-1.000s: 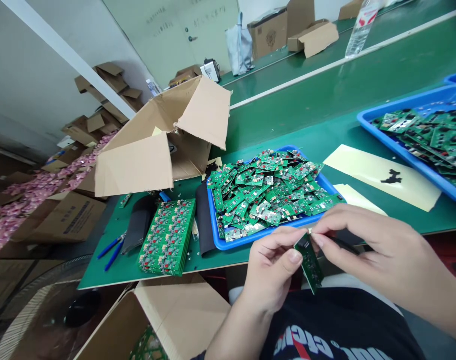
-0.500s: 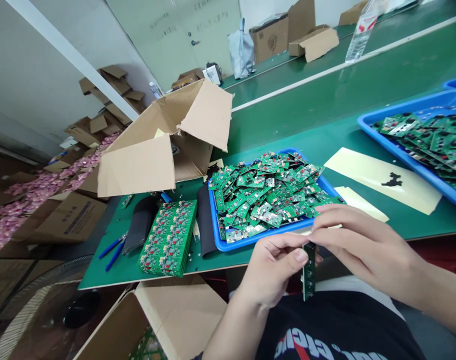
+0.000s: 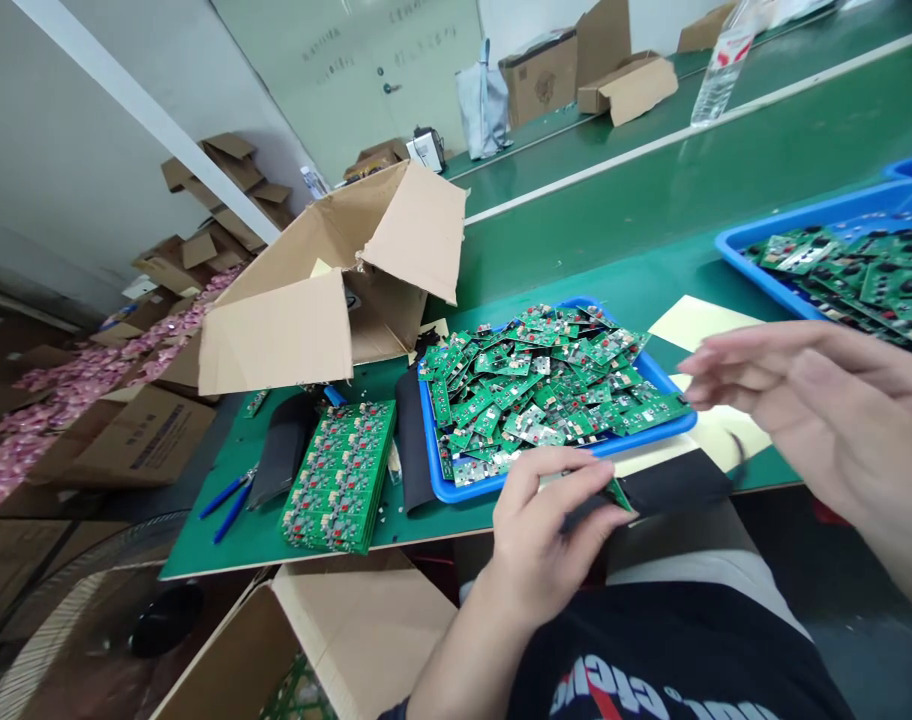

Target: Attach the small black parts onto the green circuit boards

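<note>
My left hand pinches a small green circuit board between thumb and fingers, near the table's front edge. Most of that board is hidden by the fingers. My right hand is raised apart from it on the right, fingers stretched out and somewhat blurred. A thin dark streak shows just below it, too smeared to name. Behind the left hand stands a blue tray heaped with small circuit boards. A black sheet lies by the tray's front right corner, close to the held board.
Left of the tray lie a stack of larger board panels and blue-handled pliers. An open cardboard box stands behind them. Pale yellow paper and a second blue tray are at right. Another carton sits below the table edge.
My right hand has let go of the circuit board and moved up and right, its fingers spreading. My left hand keeps the board, now turned from hanging upright. The black sheet has come into view.
</note>
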### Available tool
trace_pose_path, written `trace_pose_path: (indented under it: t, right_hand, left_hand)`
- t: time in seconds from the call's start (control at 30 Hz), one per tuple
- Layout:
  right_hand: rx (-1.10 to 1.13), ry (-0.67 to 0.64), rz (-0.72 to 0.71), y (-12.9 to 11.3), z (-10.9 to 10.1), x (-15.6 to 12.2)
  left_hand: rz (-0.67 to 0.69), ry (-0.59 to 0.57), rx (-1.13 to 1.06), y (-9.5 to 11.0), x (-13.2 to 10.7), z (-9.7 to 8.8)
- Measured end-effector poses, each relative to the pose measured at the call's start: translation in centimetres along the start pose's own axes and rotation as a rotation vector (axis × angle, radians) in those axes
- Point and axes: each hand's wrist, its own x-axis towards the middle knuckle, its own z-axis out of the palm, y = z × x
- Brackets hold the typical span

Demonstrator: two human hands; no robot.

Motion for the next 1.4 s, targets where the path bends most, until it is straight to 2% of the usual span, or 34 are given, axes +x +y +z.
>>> trace_pose_path:
  t: [0.07,0.17,0.2,0.27,0.5,0.63,0.73,0.87,1.1,1.23,1.4]
  right_hand:
    - [0.067,-0.176,0.166,0.1,0.1,0.8]
    - [0.023,-0.602,0.386,0.1,0.5,0.7]
    - [0.028,-0.706,0.439,0.1,0.7,0.3]
    - [0.058,-0.796,0.491,0.1,1.1,-0.6]
    - [0.159,-0.698,0.484,0.8,1.9,-2.0]
    - [0.35,-0.632,0.536,1.5,1.8,-1.6]
    - [0.487,-0.659,0.599,1.7,1.9,-1.5]
    - [0.467,-0.692,0.62,1.5,2.0,-2.1]
    - [0.422,-0.639,0.568,1.6,2.3,-2.9]
    - [0.474,-0.688,0.653,2.1,2.3,-2.3]
    - [0.515,-0.818,0.757,2.4,2.2,-1.4]
  left_hand:
    - [0.111,-0.013,0.096,0.1,0.2,-0.1]
    - [0.193,0.007,0.173,0.1,0.1,0.1]
    - [0.202,0.024,0.188,0.1,0.1,0.2]
    - [0.204,0.048,0.217,0.1,0.0,0.2]
    - [0.174,0.057,0.301,0.2,0.1,-0.3]
    - [0.208,0.071,0.318,0.1,-0.2,-0.4]
    - [0.219,0.049,0.315,0.0,-0.4,-0.4]
    - [0.22,0.042,0.323,-0.1,-0.6,-0.4]
    - [0.155,0.087,0.276,-0.1,-0.6,0.1]
    - [0.118,0.098,0.235,0.1,-0.5,0.3]
    - [0.105,0.065,0.159,0.5,-0.4,0.0]
